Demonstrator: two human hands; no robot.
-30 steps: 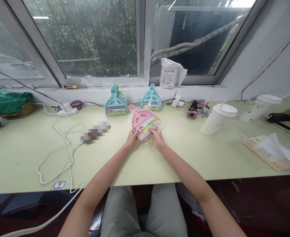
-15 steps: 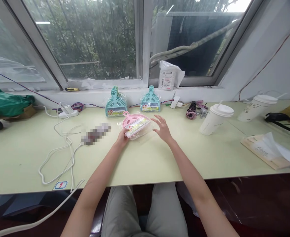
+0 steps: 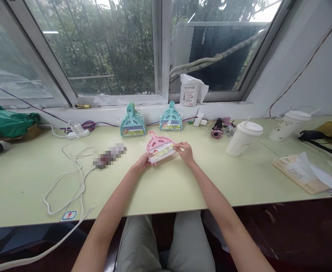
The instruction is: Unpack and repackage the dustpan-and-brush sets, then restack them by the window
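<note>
A pink dustpan and brush set (image 3: 160, 145) in clear wrapping is held over the middle of the table, its handle pointing toward the window. My left hand (image 3: 143, 162) is closed on its lower left corner. At the right edge, my right hand (image 3: 185, 152) pinches the wrapped set between thumb and fingers. Behind it, against the wall, a stack of teal dustpan sets (image 3: 132, 122) leans upright, with a smaller stack of teal sets (image 3: 171, 118) to its right. Both stacks are in clear wrapping too.
White cables (image 3: 79, 170) and a blurred-out object (image 3: 109, 155) lie on the left. To the right stand a lidded paper cup (image 3: 242, 139) and another cup (image 3: 287, 126), with a paper bag (image 3: 302, 173) near the front. A power strip (image 3: 78, 134) sits by the wall.
My right hand has moved in from the right and closed on the set's right edge. The pink set has shifted slightly right, and my left hand has moved with it.
</note>
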